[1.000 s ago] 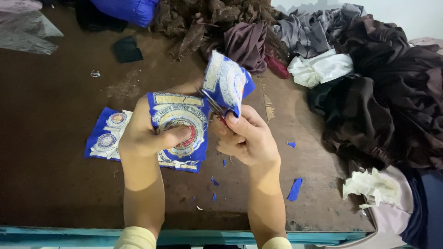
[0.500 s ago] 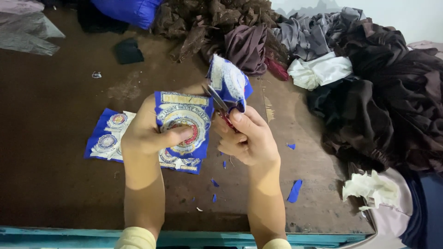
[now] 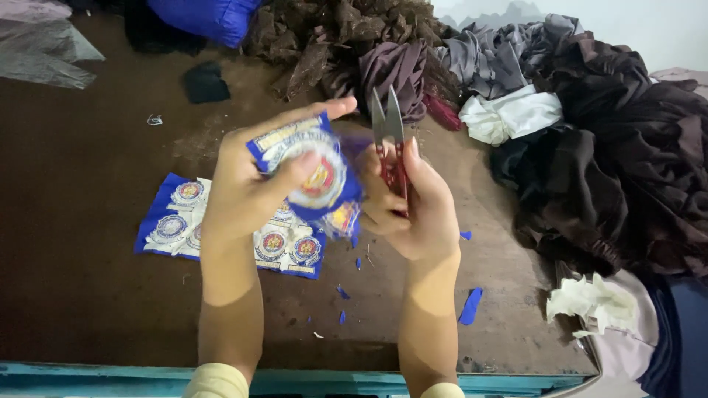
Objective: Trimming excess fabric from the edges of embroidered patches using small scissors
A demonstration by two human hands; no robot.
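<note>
Raised left hand (image 3: 247, 195) gripping blue patch (image 3: 313, 173), right hand (image 3: 413, 210) clasping snips (image 3: 389, 144), blades seemingly narrow.

Emblem patch (image 3: 313, 173): blue ground, white and gold ring, red centre. Patch sheet (image 3: 181, 221): blue with white round emblems. Snips (image 3: 389, 140): silver blades, red handle. Table (image 3: 81, 295): dark brown, teal near edge. Scraps (image 3: 470, 306): blue. Right cloth pile (image 3: 627, 162): dark maroon-brown.

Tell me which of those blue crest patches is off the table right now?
The single patch pinched in the left hand, raised beside the snips. The other patches lie flat on the table as one uncut sheet.
</note>
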